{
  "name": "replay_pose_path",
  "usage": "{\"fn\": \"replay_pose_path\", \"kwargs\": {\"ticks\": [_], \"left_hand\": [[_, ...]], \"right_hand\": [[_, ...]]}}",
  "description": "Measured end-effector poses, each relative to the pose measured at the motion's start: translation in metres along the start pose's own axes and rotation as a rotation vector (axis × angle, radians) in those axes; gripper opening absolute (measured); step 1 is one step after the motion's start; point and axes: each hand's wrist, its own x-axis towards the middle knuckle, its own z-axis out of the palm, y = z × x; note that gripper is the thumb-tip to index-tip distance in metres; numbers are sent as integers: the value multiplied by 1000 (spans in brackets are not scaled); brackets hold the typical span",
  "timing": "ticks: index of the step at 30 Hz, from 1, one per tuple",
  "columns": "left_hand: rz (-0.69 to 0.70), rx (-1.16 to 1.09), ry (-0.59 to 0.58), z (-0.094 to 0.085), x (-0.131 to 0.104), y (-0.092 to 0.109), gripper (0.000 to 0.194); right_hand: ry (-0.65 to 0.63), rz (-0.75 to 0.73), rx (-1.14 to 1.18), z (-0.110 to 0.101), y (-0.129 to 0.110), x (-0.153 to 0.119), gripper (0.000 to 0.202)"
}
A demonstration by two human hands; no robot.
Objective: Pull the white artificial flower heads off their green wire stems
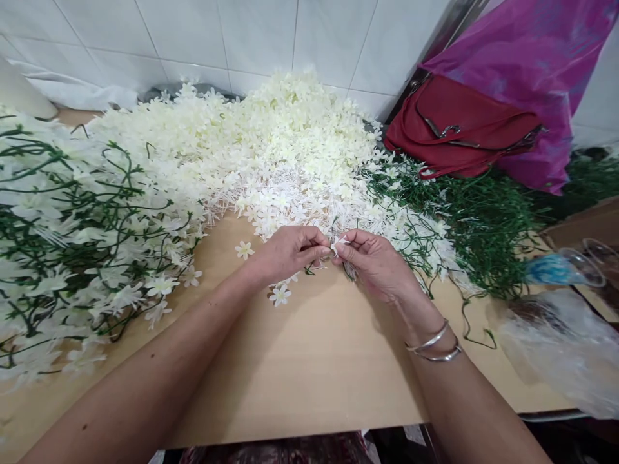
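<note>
My left hand [296,252] and my right hand [370,261] meet above the table, close to the front of a heap of white artificial flowers [285,142]. Between the right thumb and fingers is a small white artificial flower [340,245]. The left fingertips pinch the end of a thin green stem at that flower's base; most of the stem is hidden by the hands. Two loose blossoms lie near the left hand: one white blossom [244,250] beyond the forearm, another blossom [280,295] just below the fingers.
Finished-looking flower sprays with green stems [72,258] pile up at left. Bare green stems [483,219] lie at right beneath a red handbag [464,122] and a purple plastic bag [527,64]. A clear plastic bag [561,348] sits at the table's [290,386] right side. A tiled wall stands behind.
</note>
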Motion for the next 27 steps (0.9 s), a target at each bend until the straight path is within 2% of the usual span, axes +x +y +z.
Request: {"fn": "replay_pose_path", "kwargs": {"ticks": [13,19,27], "left_hand": [[48,169,39,4,-1,-5,16],[17,59,41,7,0,-9,21],[2,114,64,10,-2,-4,17]], "right_hand": [[-56,-31,-85,-3,4,1,37],[-27,-16,-25,-3,2,1,41],[-51,-66,-22,-9,5,3,34]]}}
